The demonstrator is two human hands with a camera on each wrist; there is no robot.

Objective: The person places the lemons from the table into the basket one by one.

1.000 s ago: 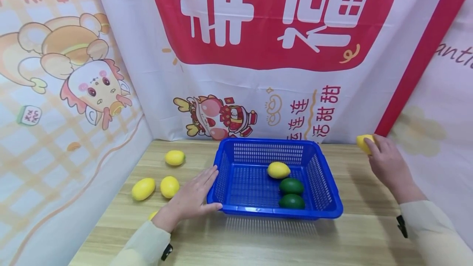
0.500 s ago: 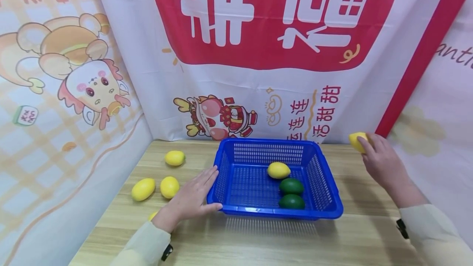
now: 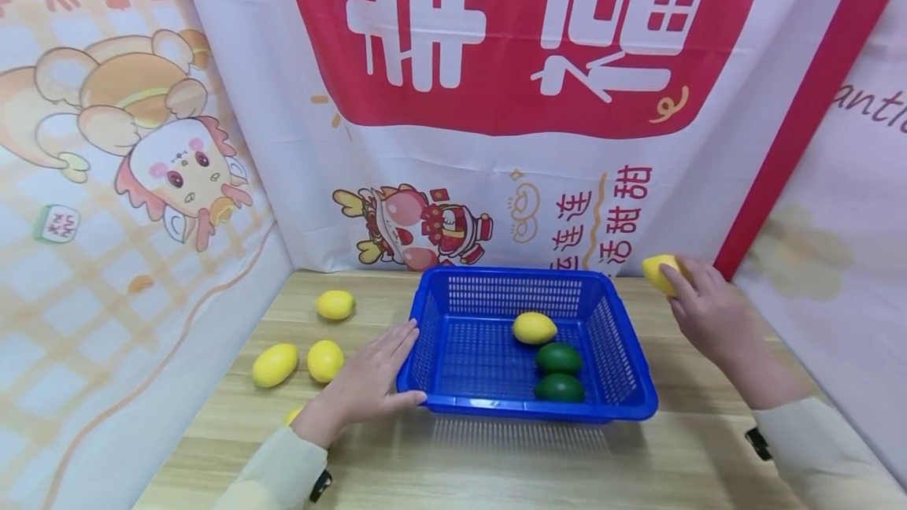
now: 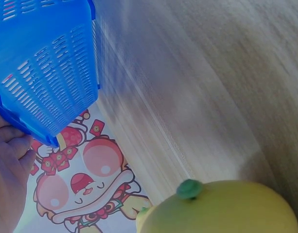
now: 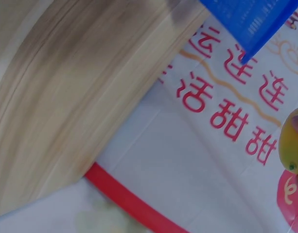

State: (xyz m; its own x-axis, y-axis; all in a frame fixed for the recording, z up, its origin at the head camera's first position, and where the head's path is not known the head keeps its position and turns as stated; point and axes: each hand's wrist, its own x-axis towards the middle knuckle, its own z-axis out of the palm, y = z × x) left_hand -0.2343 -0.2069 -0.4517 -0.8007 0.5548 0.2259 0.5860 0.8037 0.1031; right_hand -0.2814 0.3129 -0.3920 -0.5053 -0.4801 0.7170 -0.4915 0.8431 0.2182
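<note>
Two dark green fruits (image 3: 559, 359) sit around 4 and 5 o'clock in the blue plastic basket (image 3: 527, 403), near a lemon (image 3: 534, 328). Right hand (image 3: 712, 312) is pinching another lemon (image 3: 657, 275), outside at 2 o'clock. Left hand (image 3: 368, 376) just rests relaxed on the rim (image 3: 418, 297) at 9 (loose lemons (image 3: 275, 364) on the wood-grain table (image 3: 496, 471) past that).

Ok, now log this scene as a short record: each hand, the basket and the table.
Left hand: resting on the left rim of the basket
Right hand: holding a lemon, to the right of the basket
Basket contents: another lemon and two green fruits
Table, left of the basket: three lemons, plus one yellow fruit mostly hidden
</note>
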